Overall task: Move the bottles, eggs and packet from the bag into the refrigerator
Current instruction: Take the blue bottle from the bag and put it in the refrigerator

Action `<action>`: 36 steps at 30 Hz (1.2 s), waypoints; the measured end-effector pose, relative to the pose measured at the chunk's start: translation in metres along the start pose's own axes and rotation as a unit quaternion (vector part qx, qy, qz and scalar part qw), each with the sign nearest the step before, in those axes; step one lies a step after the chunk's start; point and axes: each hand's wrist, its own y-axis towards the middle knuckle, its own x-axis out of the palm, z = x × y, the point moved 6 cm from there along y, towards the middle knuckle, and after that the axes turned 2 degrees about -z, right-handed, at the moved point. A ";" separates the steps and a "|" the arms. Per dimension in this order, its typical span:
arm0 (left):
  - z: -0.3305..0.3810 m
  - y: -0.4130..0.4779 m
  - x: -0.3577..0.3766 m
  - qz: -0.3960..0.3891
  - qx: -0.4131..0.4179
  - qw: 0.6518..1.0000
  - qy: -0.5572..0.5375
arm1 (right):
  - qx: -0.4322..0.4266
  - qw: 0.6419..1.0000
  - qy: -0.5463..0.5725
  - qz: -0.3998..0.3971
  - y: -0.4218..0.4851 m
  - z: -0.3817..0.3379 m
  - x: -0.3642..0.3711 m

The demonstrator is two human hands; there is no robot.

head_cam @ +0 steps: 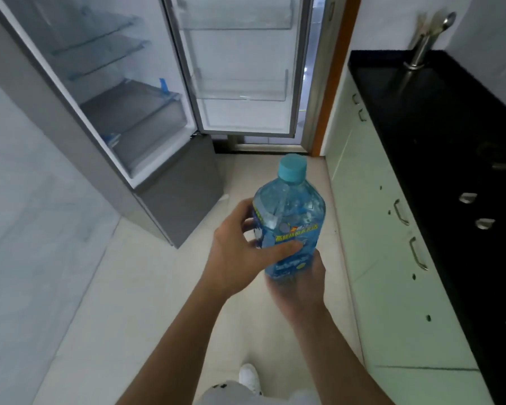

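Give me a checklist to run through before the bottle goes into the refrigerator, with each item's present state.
1. Grip on the bottle: left hand grips its side, right hand holds its base: ok.
2. Cap tight: it is on, but tightness does not show: cannot tell.
3. Refrigerator door open: ok.
4. Room in the lower door shelf: nothing visible in it: ok.
5. Floor between the person and the refrigerator free of obstacles: ok.
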 end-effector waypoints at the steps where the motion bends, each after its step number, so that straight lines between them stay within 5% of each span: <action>1: 0.000 0.009 -0.012 0.010 0.004 1.000 0.001 | -0.002 1.000 -0.010 -0.011 0.014 0.007 0.009; 18: -0.024 0.147 -0.111 0.109 0.004 0.994 0.020 | 0.108 0.990 -0.039 -0.077 0.204 0.053 0.063; 36: -0.013 0.383 -0.151 0.237 -0.010 0.971 0.033 | 0.248 0.960 -0.037 -0.124 0.449 0.006 0.144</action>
